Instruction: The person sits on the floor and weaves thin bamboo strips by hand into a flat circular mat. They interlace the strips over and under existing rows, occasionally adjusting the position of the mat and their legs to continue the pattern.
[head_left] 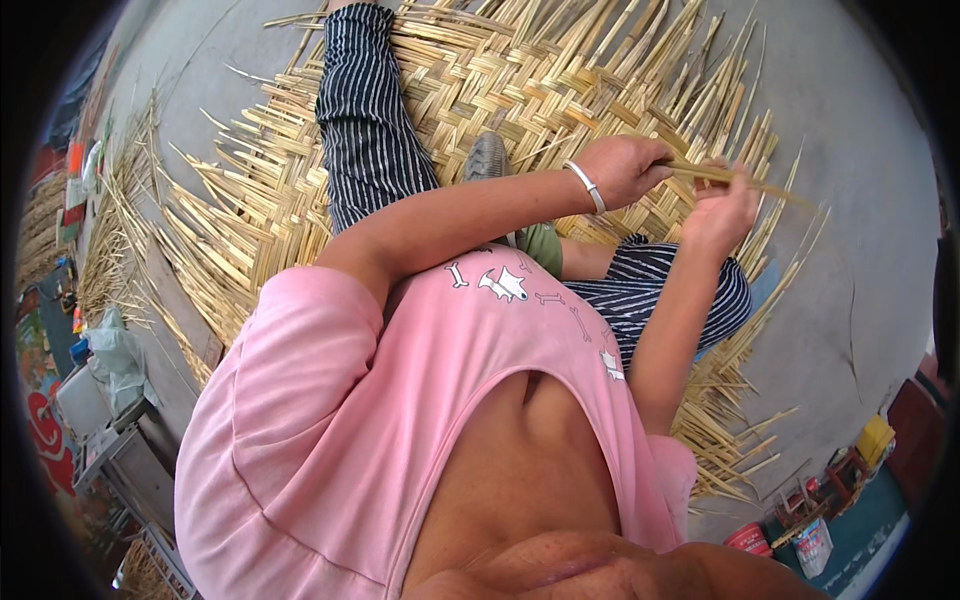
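Note:
My left hand (622,172), with a pale bracelet at the wrist, is closed around one end of a flat yellowish reed strip (690,170). My right hand (722,208) pinches the same strip farther right; its fingertips are slightly blurred. The strip runs nearly level above the mat, and its thin end trails off to the right of my right hand. Beneath both hands spreads a large mat (455,95) woven from reed strips in a diagonal pattern, with loose ends sticking out all round its edge. I sit on it, my legs in striped trousers (368,120).
Grey floor (850,250) lies to the right of the mat. Loose reeds (120,235) are heaped on the left, near a clear plastic bag (120,360) and a grey metal frame (140,470). At lower right stand a small wooden stool (800,505) and a red tub (748,540).

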